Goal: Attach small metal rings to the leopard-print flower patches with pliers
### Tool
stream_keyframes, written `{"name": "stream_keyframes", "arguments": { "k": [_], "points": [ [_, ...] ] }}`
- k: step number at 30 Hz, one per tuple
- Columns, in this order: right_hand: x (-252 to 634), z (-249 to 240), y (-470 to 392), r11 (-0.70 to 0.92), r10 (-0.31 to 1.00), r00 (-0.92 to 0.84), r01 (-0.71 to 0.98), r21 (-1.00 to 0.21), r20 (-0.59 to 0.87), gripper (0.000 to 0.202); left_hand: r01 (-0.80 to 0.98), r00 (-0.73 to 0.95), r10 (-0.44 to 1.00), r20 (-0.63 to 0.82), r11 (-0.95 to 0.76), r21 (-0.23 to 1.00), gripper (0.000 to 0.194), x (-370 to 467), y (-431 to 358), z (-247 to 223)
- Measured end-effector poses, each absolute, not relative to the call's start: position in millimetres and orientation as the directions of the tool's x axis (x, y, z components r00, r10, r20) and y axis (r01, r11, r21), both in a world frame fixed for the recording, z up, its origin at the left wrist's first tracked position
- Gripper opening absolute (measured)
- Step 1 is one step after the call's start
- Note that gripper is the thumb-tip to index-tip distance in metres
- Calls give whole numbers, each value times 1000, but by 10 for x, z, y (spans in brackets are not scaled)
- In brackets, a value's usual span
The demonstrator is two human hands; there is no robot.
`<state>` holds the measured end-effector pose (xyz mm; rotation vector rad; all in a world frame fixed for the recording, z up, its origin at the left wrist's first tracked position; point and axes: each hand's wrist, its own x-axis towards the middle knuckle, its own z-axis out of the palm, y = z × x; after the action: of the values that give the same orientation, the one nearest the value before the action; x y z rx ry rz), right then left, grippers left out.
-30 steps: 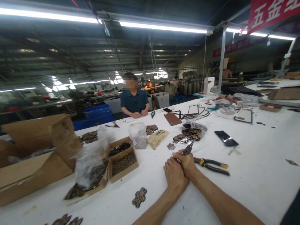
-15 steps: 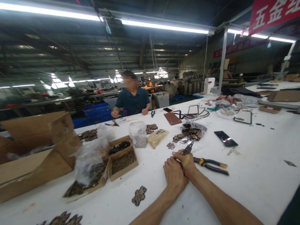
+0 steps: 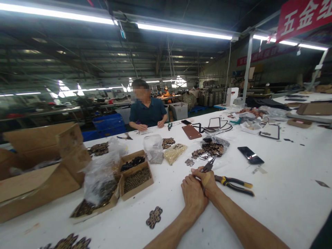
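Observation:
My right hand (image 3: 209, 181) is closed round a pair of grey-jawed pliers (image 3: 208, 165), the tips pointing away from me and their handles hidden in the grip. My left hand (image 3: 193, 193) presses against it with curled fingers; whatever they pinch is hidden. Yellow-and-black handles of other pliers (image 3: 234, 185) lie on the table just right of my right hand, the jaw end out of sight behind it. A leopard-print bear-shaped patch (image 3: 154, 217) lies left of my hands, and a smaller patch (image 3: 189, 162) lies beyond them.
Cardboard trays of small metal parts (image 3: 137, 180) and an open carton (image 3: 44, 176) stand left. Bagged patches (image 3: 215, 147), a bag of yellowish pieces (image 3: 175, 153) and a phone (image 3: 250, 155) lie ahead. Across the white table (image 3: 285, 193) sits a co-worker (image 3: 147, 112).
The co-worker's raised hand has come down to the table edge, nearer the other hand. My own hands and the pliers hold nearly the same pose; the view has shifted slightly.

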<state>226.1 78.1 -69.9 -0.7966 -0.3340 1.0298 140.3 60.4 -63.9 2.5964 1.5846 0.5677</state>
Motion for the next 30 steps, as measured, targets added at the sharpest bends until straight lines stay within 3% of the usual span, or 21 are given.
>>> {"name": "stream_keyframes", "arguments": {
  "k": [15, 20, 23, 27, 30],
  "points": [
    [2250, -509, 671, 290, 883, 469, -602, -744, -35, 46, 839, 363, 840, 404, -483, 250, 58, 1402, 568, -628],
    [2281, -179, 526, 449, 868, 432, -466, -763, 247, 36, 771, 285, 709, 646, -569, 285, 70, 1400, 571, -574],
    [2265, 4, 415, 508, 857, 317, -397, -764, 406, 26, 703, 229, 611, 758, -642, 306, 66, 1385, 580, -530],
    [2223, 89, 338, 534, 843, 268, -328, -779, 466, 25, 649, 188, 552, 813, -691, 319, 59, 1350, 596, -494],
    [2267, 48, 370, 510, 855, 266, -269, -817, 446, 31, 667, 170, 586, 792, -661, 345, 68, 1309, 619, -492]
  ]
}}
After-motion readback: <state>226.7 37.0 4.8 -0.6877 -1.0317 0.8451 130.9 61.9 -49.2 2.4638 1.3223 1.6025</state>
